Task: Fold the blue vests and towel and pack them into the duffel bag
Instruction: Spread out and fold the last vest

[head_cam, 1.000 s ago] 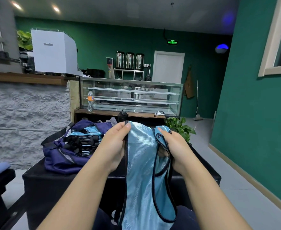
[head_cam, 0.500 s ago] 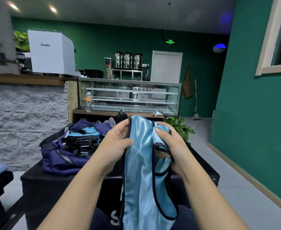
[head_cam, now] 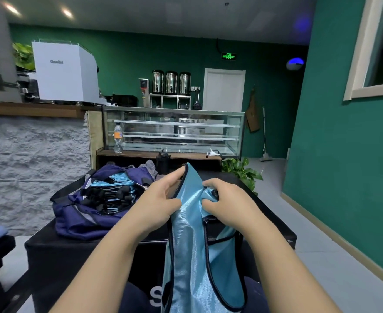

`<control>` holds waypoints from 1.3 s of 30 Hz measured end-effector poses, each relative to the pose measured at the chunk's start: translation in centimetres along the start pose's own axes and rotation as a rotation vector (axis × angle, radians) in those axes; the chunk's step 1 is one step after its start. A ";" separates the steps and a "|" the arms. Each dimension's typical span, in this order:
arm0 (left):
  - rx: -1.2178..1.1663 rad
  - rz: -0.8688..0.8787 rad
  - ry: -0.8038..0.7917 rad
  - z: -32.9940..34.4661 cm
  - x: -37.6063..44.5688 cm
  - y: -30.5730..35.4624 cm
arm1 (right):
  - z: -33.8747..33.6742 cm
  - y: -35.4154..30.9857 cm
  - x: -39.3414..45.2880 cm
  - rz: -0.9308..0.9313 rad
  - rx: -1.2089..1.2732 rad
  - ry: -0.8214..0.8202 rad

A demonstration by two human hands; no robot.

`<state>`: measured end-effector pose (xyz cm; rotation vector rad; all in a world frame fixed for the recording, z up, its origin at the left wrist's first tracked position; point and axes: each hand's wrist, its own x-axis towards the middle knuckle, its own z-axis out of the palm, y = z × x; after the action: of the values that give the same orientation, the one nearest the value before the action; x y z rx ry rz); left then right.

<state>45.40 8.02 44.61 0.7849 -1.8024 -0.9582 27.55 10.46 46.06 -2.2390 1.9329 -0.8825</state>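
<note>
We stand at a black table (head_cam: 274, 224) in a green-walled café, a glass display case (head_cam: 174, 129) beyond our hands. Our left hand (head_cam: 156, 199) and right hand (head_cam: 226, 203) both pinch the blue vest (head_cam: 192, 251) — it hangs below them, its hem cut off. Left of our left hand sits the open navy duffel bag (head_cam: 79, 220), folded vests inside, partly hidden.

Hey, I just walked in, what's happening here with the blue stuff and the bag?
A person is holding up a shiny light blue vest with both hands. The left hand grips its top edge and the right hand bunches the fabric beside it, while the rest hangs down. To the left, a navy duffel bag sits open on a black table, with folded blue vests already inside.
</note>
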 end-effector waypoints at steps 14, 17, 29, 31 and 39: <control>-0.254 -0.005 -0.016 0.2 -0.9 1.6 | -1.7 0.0 -0.2 0.275 1.153 0.010; -0.225 0.012 -0.019 0.2 -1.0 1.9 | -2.0 -0.5 -0.4 0.289 0.900 0.019; -0.199 0.011 0.111 -0.6 -1.0 2.6 | -2.5 -0.6 -0.6 0.145 0.752 0.097; -0.230 0.020 0.139 -0.6 -1.2 2.7 | -2.5 -0.5 -0.5 0.105 0.727 0.079; 0.211 0.134 0.311 -0.8 -1.3 2.8 | -2.8 -0.9 -0.8 -0.047 0.610 0.078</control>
<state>46.31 10.27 46.65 0.8782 -1.6731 -0.5313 27.11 12.29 48.44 -1.9046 1.3737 -1.3563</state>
